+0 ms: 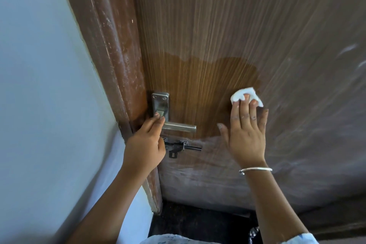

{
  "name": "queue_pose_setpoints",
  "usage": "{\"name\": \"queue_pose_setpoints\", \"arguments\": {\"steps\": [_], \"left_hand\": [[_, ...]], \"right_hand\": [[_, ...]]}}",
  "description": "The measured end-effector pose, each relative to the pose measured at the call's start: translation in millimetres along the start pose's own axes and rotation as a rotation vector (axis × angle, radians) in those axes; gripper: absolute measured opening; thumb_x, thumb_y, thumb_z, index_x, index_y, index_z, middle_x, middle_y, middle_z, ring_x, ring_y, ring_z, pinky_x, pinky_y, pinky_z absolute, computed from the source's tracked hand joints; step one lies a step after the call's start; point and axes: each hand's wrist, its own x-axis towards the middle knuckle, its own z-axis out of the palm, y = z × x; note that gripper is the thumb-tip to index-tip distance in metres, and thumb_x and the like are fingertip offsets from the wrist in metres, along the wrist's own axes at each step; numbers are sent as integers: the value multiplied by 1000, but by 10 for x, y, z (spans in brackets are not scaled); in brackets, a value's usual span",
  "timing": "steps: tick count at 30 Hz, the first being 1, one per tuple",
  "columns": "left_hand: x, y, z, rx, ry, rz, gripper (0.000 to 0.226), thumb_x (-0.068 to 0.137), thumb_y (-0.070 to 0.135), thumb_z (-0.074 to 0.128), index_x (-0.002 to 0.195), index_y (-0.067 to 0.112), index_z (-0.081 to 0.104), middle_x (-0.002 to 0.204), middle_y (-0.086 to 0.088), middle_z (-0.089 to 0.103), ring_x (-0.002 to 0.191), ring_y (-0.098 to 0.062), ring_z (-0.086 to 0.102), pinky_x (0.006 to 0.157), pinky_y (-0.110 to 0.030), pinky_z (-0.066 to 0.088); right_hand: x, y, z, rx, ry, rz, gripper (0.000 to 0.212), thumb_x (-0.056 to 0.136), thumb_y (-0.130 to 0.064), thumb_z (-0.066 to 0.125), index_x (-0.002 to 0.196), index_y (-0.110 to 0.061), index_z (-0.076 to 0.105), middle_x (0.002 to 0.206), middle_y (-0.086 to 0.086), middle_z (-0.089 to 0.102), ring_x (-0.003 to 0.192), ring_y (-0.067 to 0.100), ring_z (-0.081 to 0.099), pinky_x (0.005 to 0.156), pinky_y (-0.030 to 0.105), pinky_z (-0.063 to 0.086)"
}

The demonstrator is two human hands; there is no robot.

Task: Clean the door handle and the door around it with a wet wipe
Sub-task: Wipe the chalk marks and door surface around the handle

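A brown wood-grain door (pixel 227 25) fills the view. Its steel lever handle (pixel 179 126) sits on a steel backplate (pixel 160 103) at the door's left edge. My left hand (pixel 145 142) grips the base of the lever, fingertips against the plate. My right hand (pixel 246 132) lies flat on the door to the right of the handle and presses a white wet wipe (pixel 245 95) under its fingertips. A darker, wet-looking patch (pixel 206 89) spreads on the door above and around the handle, and the wipe sits at its right border.
A black sliding bolt (pixel 181 147) is fixed just below the lever. The scuffed brown door frame (pixel 111 45) and a pale blue wall (pixel 39 85) stand to the left. Dusty grey film covers the door to the right and below. A dark floor (pixel 198 222) shows at the bottom.
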Motion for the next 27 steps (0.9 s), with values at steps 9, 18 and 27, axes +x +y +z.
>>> {"name": "queue_pose_setpoints", "arguments": {"steps": [9, 18, 27], "left_hand": [[40, 7, 5, 10, 45, 22, 37, 71, 3, 55, 105, -1, 68, 108, -18, 69, 82, -32, 70, 59, -35, 57], [75, 64, -131, 58, -76, -62, 20, 52, -10, 74, 68, -2, 66, 68, -20, 67, 43, -33, 57, 44, -18, 35], [68, -8, -110, 17, -67, -78, 31, 55, -6, 74, 84, 3, 69, 82, -13, 71, 51, -31, 61, 50, -17, 32]], "right_hand": [[523, -405, -547, 84, -43, -46, 74, 92, -51, 32, 145, -3, 15, 154, 18, 15, 141, 31, 8, 112, 53, 1], [885, -1375, -651, 141, -172, -331, 81, 88, -66, 22, 147, -11, 17, 157, 1, 5, 144, 18, -1, 112, 50, -12], [785, -1333, -507, 155, -182, -377, 69, 92, -57, 21, 143, -11, 31, 155, -2, 21, 143, 16, 8, 114, 49, -7]]}}
